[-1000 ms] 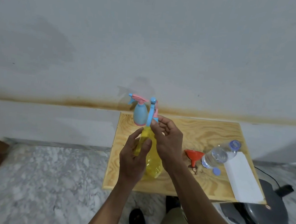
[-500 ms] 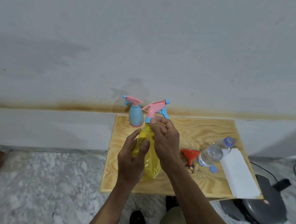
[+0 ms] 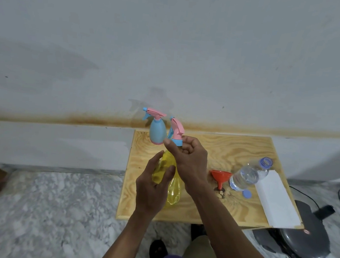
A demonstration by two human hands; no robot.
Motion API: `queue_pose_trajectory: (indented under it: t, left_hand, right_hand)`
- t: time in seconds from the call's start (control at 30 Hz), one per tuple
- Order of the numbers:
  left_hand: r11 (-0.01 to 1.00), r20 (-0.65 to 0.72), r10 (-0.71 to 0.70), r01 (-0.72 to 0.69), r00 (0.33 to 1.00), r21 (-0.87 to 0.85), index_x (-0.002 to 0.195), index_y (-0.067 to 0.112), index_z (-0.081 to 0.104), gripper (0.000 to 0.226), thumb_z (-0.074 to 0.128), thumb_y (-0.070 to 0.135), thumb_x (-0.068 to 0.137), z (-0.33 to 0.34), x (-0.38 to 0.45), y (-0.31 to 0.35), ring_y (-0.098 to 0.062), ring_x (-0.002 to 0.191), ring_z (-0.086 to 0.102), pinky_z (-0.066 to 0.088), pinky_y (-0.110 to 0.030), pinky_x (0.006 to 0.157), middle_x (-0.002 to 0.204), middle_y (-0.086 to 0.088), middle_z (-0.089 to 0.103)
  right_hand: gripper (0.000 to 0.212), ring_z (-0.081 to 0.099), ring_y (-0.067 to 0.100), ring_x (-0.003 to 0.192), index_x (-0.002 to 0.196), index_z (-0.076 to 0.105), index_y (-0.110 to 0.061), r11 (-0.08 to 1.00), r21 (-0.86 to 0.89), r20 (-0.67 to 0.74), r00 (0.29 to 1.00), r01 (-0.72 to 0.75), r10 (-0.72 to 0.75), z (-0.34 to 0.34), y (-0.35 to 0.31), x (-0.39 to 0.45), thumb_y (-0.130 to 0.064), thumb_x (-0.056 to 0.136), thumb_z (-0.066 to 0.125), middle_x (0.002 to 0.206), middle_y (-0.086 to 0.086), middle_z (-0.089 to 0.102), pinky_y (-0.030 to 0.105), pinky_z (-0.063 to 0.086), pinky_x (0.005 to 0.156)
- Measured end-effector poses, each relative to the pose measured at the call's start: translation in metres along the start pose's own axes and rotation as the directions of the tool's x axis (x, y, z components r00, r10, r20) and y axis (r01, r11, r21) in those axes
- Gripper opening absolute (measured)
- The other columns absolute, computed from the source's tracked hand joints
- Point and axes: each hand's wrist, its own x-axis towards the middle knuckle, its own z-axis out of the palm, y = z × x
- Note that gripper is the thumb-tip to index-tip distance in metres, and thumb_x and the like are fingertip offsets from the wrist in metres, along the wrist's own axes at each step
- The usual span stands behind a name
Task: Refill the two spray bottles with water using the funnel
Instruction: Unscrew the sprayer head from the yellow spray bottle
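Yellow bottle (image 3: 172, 188) stands upright in left hand (image 3: 152, 186); right hand (image 3: 187, 158) directly above pinches its collar (image 3: 177, 143) (probably unscrewing).

Yellow bottle (image 3: 174, 188), orange funnel (image 3: 220, 176)

Glossy translucent yellow plastic spray bottle (image 3: 173, 188); matt orange plastic funnel (image 3: 220, 176); clear plastic water bottle (image 3: 247, 174); grainy pale plywood tabletop (image 3: 235, 149)

Table: small light plywood top (image 3: 235, 149), set against the wall
Back left: blue spray bottle (image 3: 157, 131), upright
Middle right: orange funnel (image 3: 220, 176), wide end up; clear water bottle (image 3: 247, 174), uncapped; blue cap (image 3: 247, 193)
Right edge: white paper (image 3: 276, 198)
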Motion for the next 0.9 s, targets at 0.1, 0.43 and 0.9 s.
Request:
queue_pose_trajectory:
  t: [0.1, 0.43, 0.9]
  left_hand:
    - [1.000, 0.007, -0.008, 0.007, 1.000, 0.018, 0.135, 0.031, 0.055, 0.056, 0.060, 0.057, 0.086, -0.001, -0.001, -0.005, -0.004, 0.106, 0.067, 0.060, -0.034, 0.084, 0.121, 0.019, 0.066]
    - [0.995, 0.105, -0.073, 0.065, 0.992, 0.079, 0.135, 0.036, 0.054, 0.054, 0.066, 0.055, 0.087, -0.007, -0.010, -0.021, 0.011, 0.107, 0.060, 0.051, -0.013, 0.083, 0.116, 0.037, 0.061]
    - [0.948, 0.098, -0.299, 0.284, 0.949, 0.145, 0.145, 0.042, 0.040, 0.076, 0.064, 0.068, 0.079, -0.010, -0.013, -0.070, -0.001, 0.120, 0.053, 0.051, -0.044, 0.101, 0.125, 0.020, 0.052]
  right_hand:
    - [0.040, 0.066, 0.000, 0.074, 0.107, 0.070, -0.015, 0.998, -0.068, -0.030, 0.999, 0.011, -0.013, -0.002, 0.003, 0.004, -0.035, 0.077, 0.086, 0.087, -0.004, 0.073, 0.021, 0.056, 0.069]
    - [0.033, 0.055, 0.004, 0.070, 0.116, 0.069, -0.014, 0.996, -0.028, -0.143, 0.986, 0.084, -0.087, -0.010, -0.002, 0.020, -0.031, 0.088, 0.076, 0.075, -0.014, 0.061, 0.025, 0.049, 0.068]
    - [0.025, 0.066, 0.013, 0.071, 0.110, 0.070, -0.010, 0.996, 0.023, -0.405, 0.912, 0.082, -0.066, -0.088, 0.016, 0.070, -0.029, 0.093, 0.070, 0.086, 0.000, 0.067, 0.033, 0.059, 0.073]
